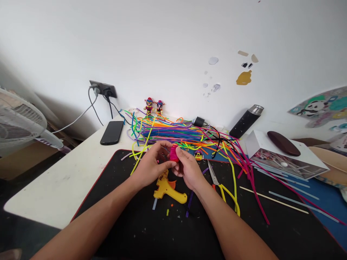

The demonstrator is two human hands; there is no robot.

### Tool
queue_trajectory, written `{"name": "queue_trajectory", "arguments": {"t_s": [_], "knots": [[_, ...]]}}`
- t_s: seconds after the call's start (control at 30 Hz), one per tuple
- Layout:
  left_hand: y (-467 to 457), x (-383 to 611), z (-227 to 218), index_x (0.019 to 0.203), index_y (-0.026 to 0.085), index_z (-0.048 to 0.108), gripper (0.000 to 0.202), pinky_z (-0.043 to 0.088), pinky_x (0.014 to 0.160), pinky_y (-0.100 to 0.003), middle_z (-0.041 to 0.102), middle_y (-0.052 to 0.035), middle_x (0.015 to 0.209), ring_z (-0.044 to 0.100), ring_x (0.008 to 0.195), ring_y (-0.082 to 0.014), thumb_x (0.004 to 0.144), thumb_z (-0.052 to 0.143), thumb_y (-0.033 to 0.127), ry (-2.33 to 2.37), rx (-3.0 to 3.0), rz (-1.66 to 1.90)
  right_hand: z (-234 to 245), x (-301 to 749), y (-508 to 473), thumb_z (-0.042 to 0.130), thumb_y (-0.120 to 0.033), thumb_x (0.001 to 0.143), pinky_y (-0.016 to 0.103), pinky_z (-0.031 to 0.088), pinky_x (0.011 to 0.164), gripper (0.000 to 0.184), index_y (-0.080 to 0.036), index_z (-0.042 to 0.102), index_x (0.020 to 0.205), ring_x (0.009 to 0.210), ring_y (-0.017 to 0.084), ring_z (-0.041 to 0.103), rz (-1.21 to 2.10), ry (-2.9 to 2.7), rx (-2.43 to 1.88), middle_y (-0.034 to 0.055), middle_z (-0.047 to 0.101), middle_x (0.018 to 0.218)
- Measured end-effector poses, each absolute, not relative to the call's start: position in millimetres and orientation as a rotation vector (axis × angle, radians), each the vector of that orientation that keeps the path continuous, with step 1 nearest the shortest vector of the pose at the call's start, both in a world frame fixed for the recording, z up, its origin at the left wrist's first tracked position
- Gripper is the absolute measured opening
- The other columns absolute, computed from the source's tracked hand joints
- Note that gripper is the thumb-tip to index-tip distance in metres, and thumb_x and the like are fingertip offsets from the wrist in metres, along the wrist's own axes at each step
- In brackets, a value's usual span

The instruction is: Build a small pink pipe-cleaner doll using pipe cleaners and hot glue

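Note:
My left hand and my right hand meet over the black mat, both with fingers pinched on a small bright pink piece held between them. Just under the hands lies a yellow glue gun. Behind them spreads a pile of colourful pipe cleaners. Scissors with yellow handles lie right of my right wrist. A small finished figure sits close to my right hand.
Two little figures stand at the wall. A black phone lies at the back left, and a fan stands off the table's left. A black flask, a white box, wooden stick and glue sticks lie on the right.

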State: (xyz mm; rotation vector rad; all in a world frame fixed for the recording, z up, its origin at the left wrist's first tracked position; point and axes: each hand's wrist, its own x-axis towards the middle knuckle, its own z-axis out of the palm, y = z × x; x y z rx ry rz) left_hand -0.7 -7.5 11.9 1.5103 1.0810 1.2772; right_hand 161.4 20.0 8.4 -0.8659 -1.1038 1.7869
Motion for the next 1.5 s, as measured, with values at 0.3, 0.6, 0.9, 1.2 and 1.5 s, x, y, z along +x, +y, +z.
{"name": "queue_trajectory", "arguments": {"t_s": [0.3, 0.6, 0.9, 1.2, 1.5], "knots": [[-7.8, -2.5, 14.7, 0.119, 0.023, 0.058, 0.048, 0.051, 0.074, -0.033, 0.067, -0.0042, 0.105, 0.065, 0.09, -0.0197, 0.084, 0.087, 0.037, 1.061, 1.488, 1.275, 7.1, 161.2, 20.2, 0.079, -0.078, 0.076, 0.019, 0.022, 0.036, 0.063, -0.018, 0.062, 0.076, 0.039, 0.007, 0.04, 1.781, -1.117, -0.87, -0.0077, 0.046, 0.05], [-8.3, -3.2, 15.4, 0.117, 0.023, 0.056, 0.049, 0.05, 0.073, -0.031, 0.067, -0.0027, 0.101, 0.065, 0.088, -0.019, 0.082, 0.089, 0.035, 1.075, 1.469, 1.247, 9.8, 161.4, 18.5, 0.08, -0.079, 0.074, 0.02, 0.021, 0.036, 0.064, -0.019, 0.058, 0.073, 0.039, 0.007, 0.042, 1.775, -1.125, -0.895, -0.0071, 0.046, 0.05], [-9.1, -1.2, 13.9, 0.124, 0.024, 0.057, 0.048, 0.053, 0.074, -0.032, 0.066, -0.0029, 0.103, 0.066, 0.089, -0.0195, 0.087, 0.085, 0.036, 1.083, 1.545, 1.274, 8.1, 161.3, 19.7, 0.079, -0.08, 0.074, 0.019, 0.022, 0.036, 0.064, -0.019, 0.057, 0.073, 0.039, 0.008, 0.044, 1.753, -1.133, -0.91, -0.0072, 0.047, 0.05], [-8.3, -2.4, 14.1, 0.12, 0.025, 0.052, 0.048, 0.052, 0.073, -0.032, 0.066, 0.0006, 0.096, 0.067, 0.083, -0.018, 0.087, 0.086, 0.036, 1.078, 1.536, 1.233, 6.4, 161.7, 20.8, 0.077, -0.08, 0.075, 0.02, 0.021, 0.037, 0.064, -0.02, 0.056, 0.071, 0.039, 0.008, 0.043, 1.763, -1.164, -0.903, -0.0075, 0.045, 0.05], [-7.6, -1.1, 15.1, 0.113, 0.024, 0.052, 0.047, 0.049, 0.069, -0.031, 0.067, 0.0014, 0.09, 0.066, 0.08, -0.0182, 0.084, 0.087, 0.038, 1.134, 1.548, 1.236, 6.4, 161.0, 20.5, 0.078, -0.078, 0.077, 0.02, 0.022, 0.037, 0.062, -0.02, 0.059, 0.072, 0.039, 0.008, 0.044, 1.75, -1.168, -0.916, -0.0076, 0.045, 0.051]]}}
